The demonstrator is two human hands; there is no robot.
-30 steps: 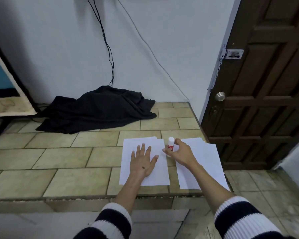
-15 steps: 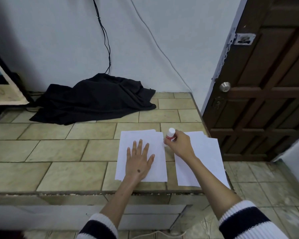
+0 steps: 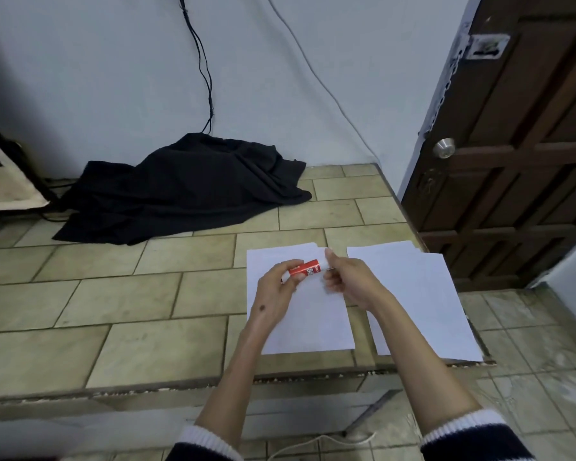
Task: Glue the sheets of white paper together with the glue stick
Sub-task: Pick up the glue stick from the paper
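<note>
— Tiles first: what surface is this?
— A raised tiled ledge (image 3: 153, 347) against a pale wall (image 3: 97, 78), with a dark wooden door (image 3: 519, 154) at the right and lower floor tiles beneath it.
— Anything hard to make out?
— A black cloth (image 3: 180, 191) lies heaped by the wall, and two cables (image 3: 203, 71) run down behind it; what it covers is hidden. A framed object at the left edge is cut off.
— Count the things.
— Two stacks of white paper: the left paper stack (image 3: 310, 321) and the right paper stack (image 3: 423, 301), apart, with a strip of tile between. How many sheets in each I cannot tell. One glue stick (image 3: 305, 268), held level above the left stack.
— And the hands?
— The left hand (image 3: 276, 294) grips its red body, fingers curled round it. The right hand (image 3: 350, 281) pinches the white cap end.
</note>
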